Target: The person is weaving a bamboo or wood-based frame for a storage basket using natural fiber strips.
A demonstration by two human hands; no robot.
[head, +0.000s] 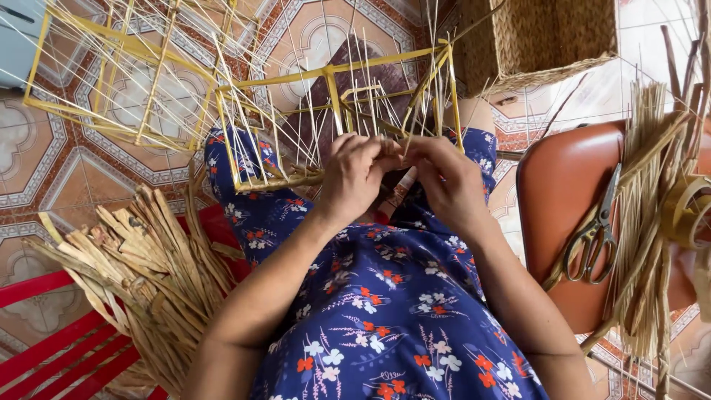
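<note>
**Weave risk: thin strands, tight frame edge**

Both hands meet at the near bottom edge of the yellow wire frame, which rests on the lap against the blue floral dress.
- Left hand: fingers curled shut, pinching a pale straw strand at the frame's lower bar.
- Right hand: fingers also closed on the weave at the same spot; can't tell whether it grips the same strand or a neighbouring one, knuckles hide it.

Likely failure points, my read:
- The thin upright strands fan out loose. A hard pull likely snaps one or drags it off the bar.
- Frame only sits on the knees, nothing clamps it. Uneven tension between hands could tip it toward the tiled floor.
- Dry strand bent sharply at the bar probably cracks.
- Scissors lie on the orange seat just beside the right elbow, half under loose straw. An elbow swing could knock them off.

Spare straw bundle sits on the red stool by the left arm. Finished woven basket stands beyond the frame.
</note>
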